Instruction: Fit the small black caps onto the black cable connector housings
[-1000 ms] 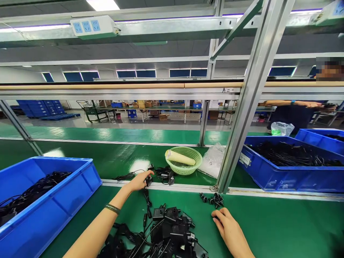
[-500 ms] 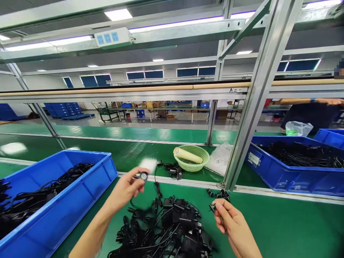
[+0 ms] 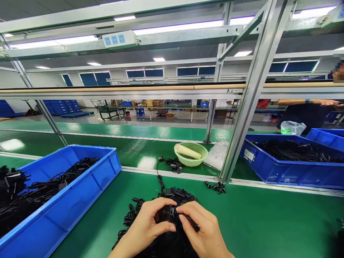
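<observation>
In front of me, my left hand (image 3: 154, 224) is closed, its thumb and fingers pinching a black corded device (image 3: 163, 214). A round, light-rimmed opening (image 3: 172, 210) on that device faces my right hand (image 3: 200, 224). The right fingers are closed at this opening around a small black part, mostly hidden by the fingertips. Both hands meet above a pile of black corded devices (image 3: 180, 193), which is partly covered by them. Several small black parts (image 3: 216, 187) lie on the green table beyond my right hand.
A blue bin (image 3: 88, 190) of black corded items stands at left, another blue bin (image 3: 290, 168) at right. Behind a metal rail sit a green basket (image 3: 197, 161) with a pale roll, a plastic bag (image 3: 218, 154) and a black cable (image 3: 172, 164). A metal post (image 3: 239, 136) rises at right.
My two hands were apart and have come together over the pile. The left moved right and down with the device; the right moved left from the small parts, bringing one.
</observation>
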Action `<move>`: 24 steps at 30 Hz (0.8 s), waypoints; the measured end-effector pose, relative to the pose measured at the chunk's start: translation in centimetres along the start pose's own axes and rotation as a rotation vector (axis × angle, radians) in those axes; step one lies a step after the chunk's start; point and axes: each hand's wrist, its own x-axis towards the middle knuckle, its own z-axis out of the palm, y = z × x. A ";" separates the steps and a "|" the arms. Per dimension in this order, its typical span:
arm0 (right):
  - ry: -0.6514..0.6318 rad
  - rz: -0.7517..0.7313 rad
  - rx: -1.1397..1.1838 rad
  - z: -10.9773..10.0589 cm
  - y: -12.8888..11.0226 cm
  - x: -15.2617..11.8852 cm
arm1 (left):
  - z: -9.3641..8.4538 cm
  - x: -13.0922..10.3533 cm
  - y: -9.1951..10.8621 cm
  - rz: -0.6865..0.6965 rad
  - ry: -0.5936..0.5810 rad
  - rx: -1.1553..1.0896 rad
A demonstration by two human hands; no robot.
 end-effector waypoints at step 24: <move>-0.096 -0.084 -0.436 1.2 -0.9 0.0 | 0.9 -1.2 -1.0 0.147 0.022 0.159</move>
